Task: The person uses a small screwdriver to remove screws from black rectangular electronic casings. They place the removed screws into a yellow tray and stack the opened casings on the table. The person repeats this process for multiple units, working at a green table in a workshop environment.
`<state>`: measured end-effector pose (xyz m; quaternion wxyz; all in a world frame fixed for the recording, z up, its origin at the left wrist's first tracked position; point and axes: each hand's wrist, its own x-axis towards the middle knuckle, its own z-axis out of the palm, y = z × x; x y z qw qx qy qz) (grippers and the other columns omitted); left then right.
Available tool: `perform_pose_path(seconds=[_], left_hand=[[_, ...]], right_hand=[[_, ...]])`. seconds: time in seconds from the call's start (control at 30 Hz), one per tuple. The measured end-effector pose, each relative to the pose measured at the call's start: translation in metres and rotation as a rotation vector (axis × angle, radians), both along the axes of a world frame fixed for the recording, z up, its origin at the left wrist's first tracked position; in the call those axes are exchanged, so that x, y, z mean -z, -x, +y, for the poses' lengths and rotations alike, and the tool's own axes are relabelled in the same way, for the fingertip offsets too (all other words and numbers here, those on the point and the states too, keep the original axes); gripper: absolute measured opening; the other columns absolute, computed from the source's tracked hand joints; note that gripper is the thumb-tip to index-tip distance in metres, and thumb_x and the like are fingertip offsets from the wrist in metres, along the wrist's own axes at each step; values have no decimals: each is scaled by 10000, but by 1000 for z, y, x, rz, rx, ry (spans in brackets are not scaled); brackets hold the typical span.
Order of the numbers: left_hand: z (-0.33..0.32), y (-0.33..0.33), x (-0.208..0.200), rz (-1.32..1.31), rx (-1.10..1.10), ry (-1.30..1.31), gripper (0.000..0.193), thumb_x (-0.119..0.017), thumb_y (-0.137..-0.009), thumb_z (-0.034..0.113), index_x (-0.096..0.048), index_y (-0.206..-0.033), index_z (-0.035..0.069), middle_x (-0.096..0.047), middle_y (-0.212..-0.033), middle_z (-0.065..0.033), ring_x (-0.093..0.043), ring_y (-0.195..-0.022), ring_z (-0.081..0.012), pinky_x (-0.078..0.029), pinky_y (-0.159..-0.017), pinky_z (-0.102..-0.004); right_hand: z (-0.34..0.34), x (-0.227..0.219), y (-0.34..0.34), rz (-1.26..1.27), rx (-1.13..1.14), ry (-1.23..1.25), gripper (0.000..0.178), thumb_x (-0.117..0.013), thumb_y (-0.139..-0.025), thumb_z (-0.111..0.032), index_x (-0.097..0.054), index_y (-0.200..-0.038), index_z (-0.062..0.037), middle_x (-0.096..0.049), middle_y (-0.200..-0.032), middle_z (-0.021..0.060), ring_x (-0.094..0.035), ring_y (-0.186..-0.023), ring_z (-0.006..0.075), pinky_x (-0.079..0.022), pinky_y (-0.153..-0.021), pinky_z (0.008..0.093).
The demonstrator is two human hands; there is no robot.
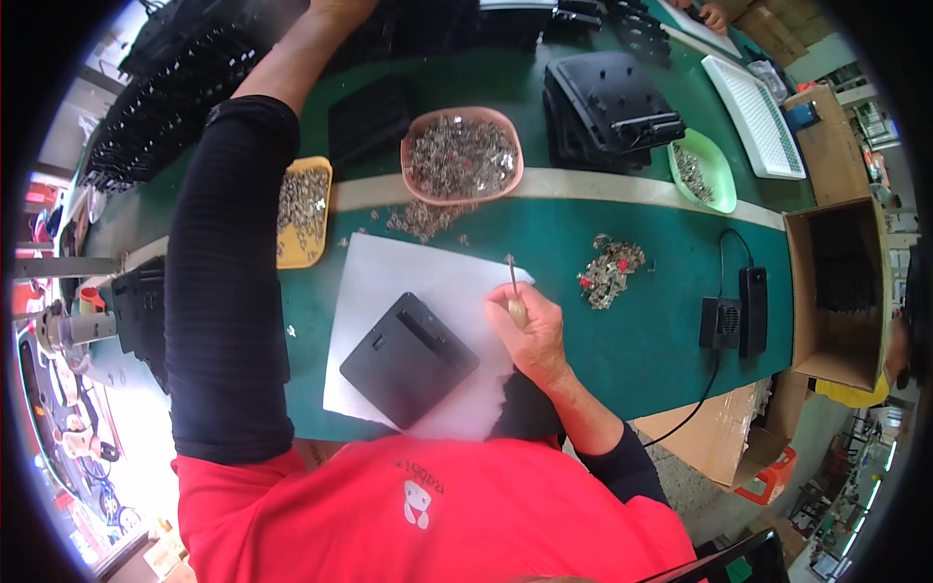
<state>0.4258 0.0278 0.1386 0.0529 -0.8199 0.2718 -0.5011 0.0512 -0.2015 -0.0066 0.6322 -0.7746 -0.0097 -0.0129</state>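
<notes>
My right hand point(533, 335) is closed around the pale handle of a thin-shafted hand tool point(516, 306). Its metal shaft points away from me, and a small metal piece seems to sit at the tip. Below and left of that hand, a flat black plastic panel point(403, 364) with a raised slot lies at an angle on a white foam sheet point(364, 282). My left hand point(340, 8) reaches far forward to the top edge, near dark plastic parts; its fingers are out of the picture.
Small metal clips fill a pink bowl point(408, 175), a yellow tray point(321, 233) and a green bowl point(721, 185). A loose clip pile point(612, 272) lies to the right. Black housings point(617, 102) are stacked behind. A cabled black device point(721, 323) and a cardboard box point(812, 321) stand right.
</notes>
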Motion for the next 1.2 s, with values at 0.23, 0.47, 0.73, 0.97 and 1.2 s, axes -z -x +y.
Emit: perform_pose_path(seconds=[0.23,0.47,0.73,0.97,1.2], left_hand=[[-4,62,44,110,189,175,104,-661,-796,58,-637,-893,27,-612,-883,-164,-619,-881,-345,-507,-781,-421],[36,132,103,1048,-30,141,669,-638,-741,247,-490,-1354,24,-501,-1341,-240,-503,-1230,-374,-410,-1044,-402],[40,148,131,763,-160,-144,442,-540,-859,42,-486,-1292,-30,-517,-1315,-273,-545,-1180,-392,-485,-970,-410],[39,171,77,607,-4,228,268,-526,-942,94,-533,-1194,4,-642,-1109,-228,-640,-1002,-364,-531,-837,-429],[37,164,-21,806,403,921,234,-536,-969,151,-583,-1110,-29,-659,-838,-194,-704,-709,-239,-537,-560,-329]], right_hand=[[-1,-2,-3,24,24,3,90,-675,-849,-92,-654,-921,-41,-556,-634,-19,-486,-588,44,-411,-533,239],[3,-4,-2,8,5,-28,77,-674,-851,-87,-658,-917,-51,-600,-671,-2,-507,-616,48,-428,-558,240],[0,-4,-1,26,3,23,64,-679,-849,-78,-659,-899,-44,-600,-702,-14,-517,-645,41,-432,-588,219],[1,-2,-1,50,-23,25,62,-680,-850,-78,-662,-898,-43,-596,-714,-36,-509,-646,27,-419,-578,207],[0,-3,0,45,-16,2,67,-682,-854,-89,-665,-900,-45,-567,-696,-58,-479,-628,15,-400,-560,201]])
